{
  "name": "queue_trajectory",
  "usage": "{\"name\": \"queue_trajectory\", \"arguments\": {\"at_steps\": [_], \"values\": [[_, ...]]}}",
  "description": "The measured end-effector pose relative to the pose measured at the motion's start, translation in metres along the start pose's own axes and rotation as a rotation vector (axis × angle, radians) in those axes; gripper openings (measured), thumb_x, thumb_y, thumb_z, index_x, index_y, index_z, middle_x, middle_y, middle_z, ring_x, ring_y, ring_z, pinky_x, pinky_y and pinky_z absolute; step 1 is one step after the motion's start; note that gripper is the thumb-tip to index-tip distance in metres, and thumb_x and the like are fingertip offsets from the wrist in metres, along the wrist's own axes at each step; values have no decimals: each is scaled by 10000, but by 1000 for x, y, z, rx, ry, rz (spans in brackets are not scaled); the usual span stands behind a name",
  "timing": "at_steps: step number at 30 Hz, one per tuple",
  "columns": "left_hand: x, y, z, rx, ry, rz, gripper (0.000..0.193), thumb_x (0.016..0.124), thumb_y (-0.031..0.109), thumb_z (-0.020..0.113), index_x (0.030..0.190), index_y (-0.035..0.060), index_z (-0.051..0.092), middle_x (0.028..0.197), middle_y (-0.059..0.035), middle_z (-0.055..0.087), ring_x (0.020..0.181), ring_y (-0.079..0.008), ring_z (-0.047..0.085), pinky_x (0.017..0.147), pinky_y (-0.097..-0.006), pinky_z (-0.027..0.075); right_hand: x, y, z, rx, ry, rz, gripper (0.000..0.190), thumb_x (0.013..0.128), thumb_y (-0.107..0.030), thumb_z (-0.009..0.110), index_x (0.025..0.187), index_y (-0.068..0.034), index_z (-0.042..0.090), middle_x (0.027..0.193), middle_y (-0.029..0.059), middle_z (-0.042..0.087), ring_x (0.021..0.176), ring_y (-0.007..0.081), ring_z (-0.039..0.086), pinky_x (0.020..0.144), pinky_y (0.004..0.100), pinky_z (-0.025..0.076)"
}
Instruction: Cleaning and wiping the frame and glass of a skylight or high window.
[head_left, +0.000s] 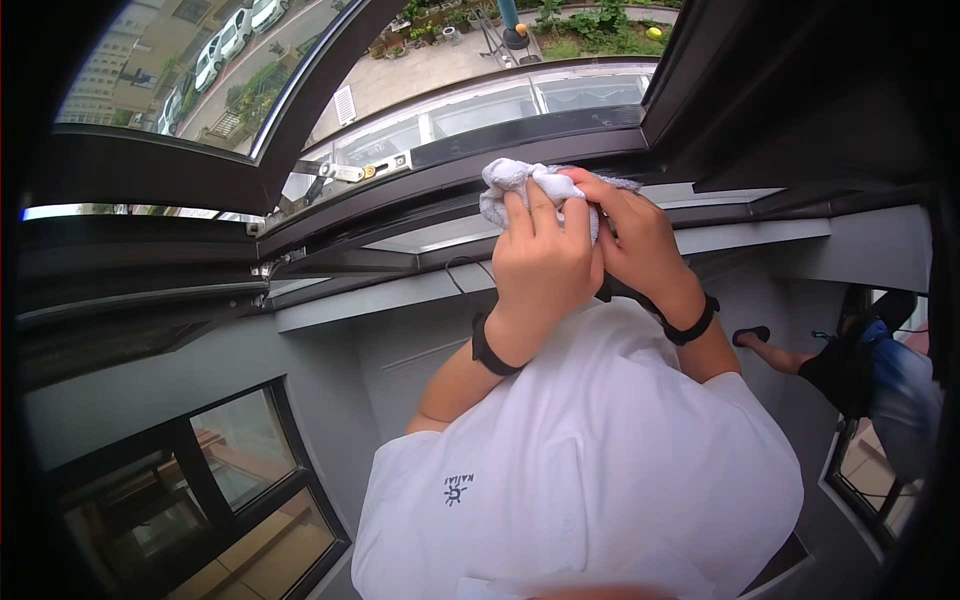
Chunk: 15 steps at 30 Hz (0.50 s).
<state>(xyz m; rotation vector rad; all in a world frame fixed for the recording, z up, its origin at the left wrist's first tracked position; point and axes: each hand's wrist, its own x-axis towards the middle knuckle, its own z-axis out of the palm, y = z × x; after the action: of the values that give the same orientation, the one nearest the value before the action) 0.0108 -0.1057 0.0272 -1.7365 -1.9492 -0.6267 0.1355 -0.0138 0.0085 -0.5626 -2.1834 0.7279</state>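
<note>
A crumpled white terry cloth (501, 187) is bunched between my two hands, just over the lower rail of a dark window frame (465, 176). The fingers of my left hand (546, 259) press into the cloth from the near side. Beside it, my right hand (637, 225) grips the cloth's right part, its fingers bent around the folds. One end of the cloth trails to the right behind my right hand. Both wrists wear black bands. Where the cloth meets the frame is hidden by my hands.
An open window sash (277, 150) stands at the left, with a metal stay arm (352, 172) joining it to the frame. Outside, far below, are parked cars (234, 34) and a garden (577, 45). A thin black cable (459, 262) loops below the sill. Another person (892, 382) is at the right.
</note>
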Motion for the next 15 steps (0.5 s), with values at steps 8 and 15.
{"name": "queue_trajectory", "arguments": {"at_steps": [8, 15], "values": [[2, 41, 20, -210, 81, -61, 337, 727, 191, 780, 1004, 37, 667, 1276, -318, 677, 1144, -528, 666, 805, -445, 613, -29, 19, -24, -47, 111, -9, 565, 830, 144, 623, 1353, -69, 647, 1323, 107, 708, 1059, 317, 678, 925, 388, 566], [-7, 41, 13, -339, 3, -150, 322, 737, 119, 782, 1020, 38, 649, 1379, -279, 631, 1255, -526, 603, 840, -465, 588, -47, 25, 3, -126, 302, 14, 577, 799, 149, 626, 1329, -74, 660, 1392, 138, 563, 1295, 359, 515, 1115, 462, 396]]}}
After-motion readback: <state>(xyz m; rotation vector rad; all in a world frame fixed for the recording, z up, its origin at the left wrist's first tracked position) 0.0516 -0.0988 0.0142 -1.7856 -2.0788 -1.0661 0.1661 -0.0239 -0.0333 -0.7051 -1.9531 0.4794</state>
